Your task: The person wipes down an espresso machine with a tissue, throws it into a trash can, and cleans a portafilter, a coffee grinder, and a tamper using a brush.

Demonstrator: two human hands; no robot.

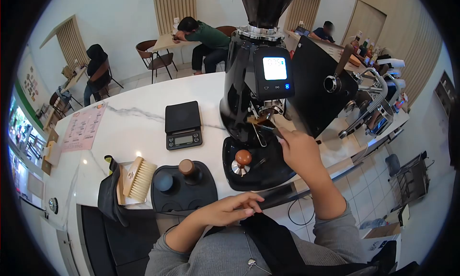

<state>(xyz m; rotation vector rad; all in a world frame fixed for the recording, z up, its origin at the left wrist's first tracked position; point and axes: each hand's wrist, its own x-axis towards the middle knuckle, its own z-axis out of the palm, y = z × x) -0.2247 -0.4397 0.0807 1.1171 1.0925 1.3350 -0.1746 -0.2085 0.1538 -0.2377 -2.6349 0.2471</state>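
Note:
My right hand [296,149] is closed round the dark handle of a small brush [263,126], whose bristles are at the spout of a black coffee grinder [239,79]. The grinder's screen [274,68] is lit. My left hand [235,209] holds nothing, fingers apart, near the counter's front edge. Below the spout, a tamper with a round wooden knob [243,157] stands on a black tray [268,173]. To the left, a black mat [203,194] holds a brown-topped tool [187,168] and a blue-topped one [163,182].
A black scale [183,125] lies on the white counter [139,99]. Further left are a wooden brush [140,179] and a dark cloth [109,192]. An espresso machine [321,84] with a portafilter [332,84] stands right. Several people sit beyond the counter.

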